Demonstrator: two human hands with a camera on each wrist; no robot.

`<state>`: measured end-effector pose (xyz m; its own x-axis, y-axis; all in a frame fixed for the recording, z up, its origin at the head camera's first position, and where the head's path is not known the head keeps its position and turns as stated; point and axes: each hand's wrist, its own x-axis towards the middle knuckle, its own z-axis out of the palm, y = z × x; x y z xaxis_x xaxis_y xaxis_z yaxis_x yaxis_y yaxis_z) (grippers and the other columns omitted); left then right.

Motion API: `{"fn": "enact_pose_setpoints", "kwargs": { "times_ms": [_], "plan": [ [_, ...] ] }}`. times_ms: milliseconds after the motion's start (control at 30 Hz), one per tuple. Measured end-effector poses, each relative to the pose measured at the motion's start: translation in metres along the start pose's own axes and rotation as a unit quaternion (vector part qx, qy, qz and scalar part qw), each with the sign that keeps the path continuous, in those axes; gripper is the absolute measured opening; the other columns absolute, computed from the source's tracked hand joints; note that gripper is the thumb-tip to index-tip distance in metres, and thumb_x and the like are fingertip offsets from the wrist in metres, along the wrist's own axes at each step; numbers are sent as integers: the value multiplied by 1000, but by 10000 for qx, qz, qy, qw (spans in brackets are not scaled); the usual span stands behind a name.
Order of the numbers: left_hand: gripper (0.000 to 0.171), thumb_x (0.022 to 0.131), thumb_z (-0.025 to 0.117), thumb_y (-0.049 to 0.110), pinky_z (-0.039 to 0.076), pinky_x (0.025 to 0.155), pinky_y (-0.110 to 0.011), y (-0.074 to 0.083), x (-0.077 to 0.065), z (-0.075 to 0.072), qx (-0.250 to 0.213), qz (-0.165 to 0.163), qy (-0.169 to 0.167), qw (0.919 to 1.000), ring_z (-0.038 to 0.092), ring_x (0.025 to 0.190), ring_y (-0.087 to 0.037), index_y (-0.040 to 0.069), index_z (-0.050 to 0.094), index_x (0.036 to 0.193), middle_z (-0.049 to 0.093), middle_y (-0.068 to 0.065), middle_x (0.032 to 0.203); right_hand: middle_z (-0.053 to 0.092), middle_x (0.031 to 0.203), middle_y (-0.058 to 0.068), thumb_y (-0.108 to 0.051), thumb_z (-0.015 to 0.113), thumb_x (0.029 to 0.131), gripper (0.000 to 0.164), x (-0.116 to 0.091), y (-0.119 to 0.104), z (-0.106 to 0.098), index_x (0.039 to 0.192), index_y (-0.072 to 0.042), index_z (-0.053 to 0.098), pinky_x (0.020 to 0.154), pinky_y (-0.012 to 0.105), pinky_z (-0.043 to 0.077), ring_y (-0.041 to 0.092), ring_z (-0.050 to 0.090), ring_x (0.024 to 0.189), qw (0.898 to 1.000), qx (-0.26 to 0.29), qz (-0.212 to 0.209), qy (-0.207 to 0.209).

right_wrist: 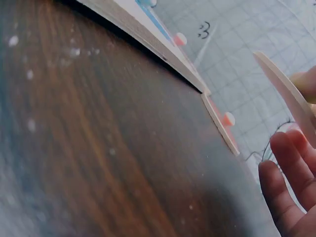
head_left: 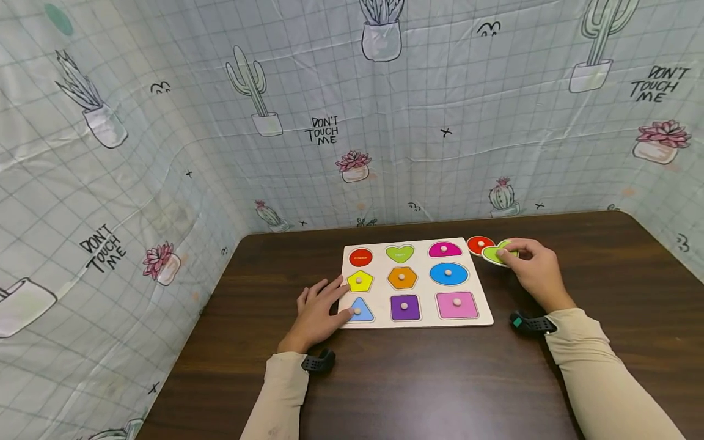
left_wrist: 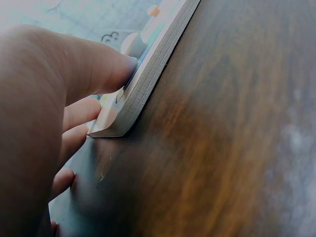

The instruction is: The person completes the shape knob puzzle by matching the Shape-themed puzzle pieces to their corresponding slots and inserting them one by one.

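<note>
My right hand (head_left: 536,269) pinches a green heart puzzle piece (head_left: 493,256) just past the far right corner of a white shape puzzle board (head_left: 379,299). In the right wrist view the heart is tilted and raised above the table. Flat on the table beside that corner lies a red round piece (head_left: 477,244) with a knob, partly overlapped by the heart in the head view. My left hand (head_left: 318,315) rests on the board's left edge with fingers spread, its thumb on the blue triangle (head_left: 360,310). The board's red circle (head_left: 360,257) and green heart (head_left: 399,253) spots show printed words and no knobs.
Other knobbed pieces sit in the board, including a yellow pentagon (head_left: 359,281), an orange hexagon (head_left: 409,278) and a purple square (head_left: 405,315). Beyond the dark wood table (head_left: 418,379) hangs a patterned cloth (head_left: 308,165), which also runs along both sides.
</note>
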<state>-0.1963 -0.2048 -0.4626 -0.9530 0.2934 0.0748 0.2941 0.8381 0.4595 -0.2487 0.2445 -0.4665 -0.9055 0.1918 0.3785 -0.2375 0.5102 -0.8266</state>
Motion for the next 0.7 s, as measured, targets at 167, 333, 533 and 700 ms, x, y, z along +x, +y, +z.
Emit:
{"fn": "enact_pose_setpoints", "kwargs": {
  "times_ms": [167,333,533,700],
  "plan": [
    [60,92,59,44,5,115,-63,-1,0,1,21,-6,0,10000,22,148,-31,22,53,148,36,4,160,67,119,14,-23,73,93,30,2,-2,4,103,5,71,71,9,43,1,55,93,9997,230,81,45],
    [61,91,60,43,4,115,-63,1,0,3,-44,-67,-79,9999,21,148,-30,22,52,148,35,5,160,68,114,2,-23,74,93,33,2,-2,6,107,7,70,72,9,48,1,59,93,9968,731,325,27],
    [61,92,59,44,4,115,-63,3,1,1,51,-22,-77,10000,21,148,-30,22,52,149,35,5,160,65,111,-3,-26,74,93,35,-1,-4,8,108,5,70,67,10,46,4,56,91,9979,543,331,-94],
    [61,92,59,44,4,115,-62,2,0,0,35,-54,-25,10000,22,148,-30,22,53,148,36,5,160,64,107,-4,-34,73,93,37,-2,-10,13,111,-1,73,63,17,43,12,49,86,9983,351,325,-337]
  ]
}}
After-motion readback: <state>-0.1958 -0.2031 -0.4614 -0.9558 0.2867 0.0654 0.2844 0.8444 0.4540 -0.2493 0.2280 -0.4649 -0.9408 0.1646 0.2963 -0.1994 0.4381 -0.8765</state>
